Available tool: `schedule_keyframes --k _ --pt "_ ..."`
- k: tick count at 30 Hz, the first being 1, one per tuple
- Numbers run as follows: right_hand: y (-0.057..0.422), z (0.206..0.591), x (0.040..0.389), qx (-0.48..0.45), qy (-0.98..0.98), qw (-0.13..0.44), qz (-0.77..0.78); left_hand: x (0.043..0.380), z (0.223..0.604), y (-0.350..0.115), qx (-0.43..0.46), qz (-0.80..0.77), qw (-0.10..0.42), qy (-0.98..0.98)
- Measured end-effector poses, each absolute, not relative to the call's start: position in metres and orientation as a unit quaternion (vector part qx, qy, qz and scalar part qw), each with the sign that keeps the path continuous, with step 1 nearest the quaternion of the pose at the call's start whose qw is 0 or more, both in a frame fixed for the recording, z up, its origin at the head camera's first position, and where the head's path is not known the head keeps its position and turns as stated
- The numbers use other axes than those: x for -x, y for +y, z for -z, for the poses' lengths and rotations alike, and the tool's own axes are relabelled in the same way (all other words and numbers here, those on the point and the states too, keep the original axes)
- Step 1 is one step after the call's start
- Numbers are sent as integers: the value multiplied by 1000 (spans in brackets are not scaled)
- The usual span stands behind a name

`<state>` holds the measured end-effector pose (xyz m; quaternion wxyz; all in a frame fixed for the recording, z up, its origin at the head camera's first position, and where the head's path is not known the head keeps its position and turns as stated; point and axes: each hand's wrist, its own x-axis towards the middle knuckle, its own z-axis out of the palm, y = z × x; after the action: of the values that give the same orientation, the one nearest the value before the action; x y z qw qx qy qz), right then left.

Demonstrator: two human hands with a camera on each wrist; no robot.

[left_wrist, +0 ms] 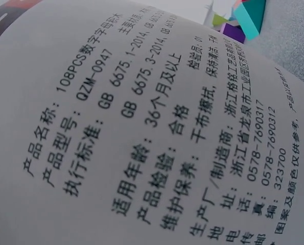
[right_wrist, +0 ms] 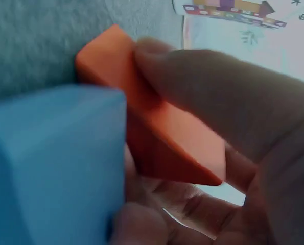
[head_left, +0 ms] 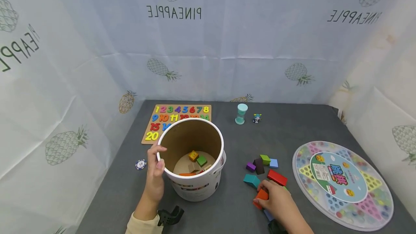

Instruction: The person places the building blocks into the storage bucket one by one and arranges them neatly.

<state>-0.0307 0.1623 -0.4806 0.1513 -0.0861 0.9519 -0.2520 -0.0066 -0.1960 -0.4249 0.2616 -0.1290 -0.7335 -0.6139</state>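
My left hand (head_left: pixel 154 176) grips the left rim of a white bucket (head_left: pixel 195 191); several wooden blocks lie on its bottom, among them a green block (head_left: pixel 202 160) and a yellow one (head_left: pixel 193 155). Printed text on the bucket wall (left_wrist: pixel 141 127) fills the left wrist view. To the right of the bucket, my right hand (head_left: pixel 278 200) pinches an orange block (right_wrist: pixel 111 58) between thumb and fingers, low over the table. Close to those fingers stands a blue block (right_wrist: pixel 60 163). Around the hand lie a teal block (head_left: pixel 251 180) and a red block (head_left: pixel 277 177).
Beyond the hand are purple (head_left: pixel 250 167), dark brown (head_left: pixel 259 166), light green (head_left: pixel 265 159) and light blue (head_left: pixel 273 163) blocks. A round game board (head_left: pixel 339 176) lies at right. Farther back stand an hourglass (head_left: pixel 241 114), a figurine (head_left: pixel 257 118) and a number board (head_left: pixel 156 118). A chip (head_left: pixel 141 164) lies left.
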Motion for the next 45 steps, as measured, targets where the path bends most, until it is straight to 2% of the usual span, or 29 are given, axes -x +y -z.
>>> schedule_keyframes --k 6,9,15,18,21,25,31,34,38,41,43,45 --pt "160 471 31 47 940 146 306 10 426 -196 143 617 257 -731" --pt "156 453 32 30 929 113 350 11 426 -196 146 616 253 -731" --pt "132 398 36 108 873 -81 469 14 427 -198 142 619 251 -730" --pt "110 372 41 177 820 -133 528 15 429 -199 137 622 248 -730" --pt "82 356 50 234 792 -142 546 16 431 -199 131 628 242 -728" --pt "43 356 64 274 796 -113 528 16 433 -197 131 631 242 -725" --pt "24 368 73 261 798 -55 540 15 435 -192 140 632 242 -723" --pt "32 372 71 280 787 -78 544 16 435 -192 146 630 247 -721" --pt "58 381 59 328 759 -170 536 12 433 -193 135 633 260 -717" --pt "87 393 45 322 765 -221 513 9 432 -194 130 634 264 -716" --pt "111 406 35 301 787 -223 490 8 431 -195 130 634 264 -715" --pt "135 419 24 240 839 -177 455 8 430 -196 135 635 264 -714"
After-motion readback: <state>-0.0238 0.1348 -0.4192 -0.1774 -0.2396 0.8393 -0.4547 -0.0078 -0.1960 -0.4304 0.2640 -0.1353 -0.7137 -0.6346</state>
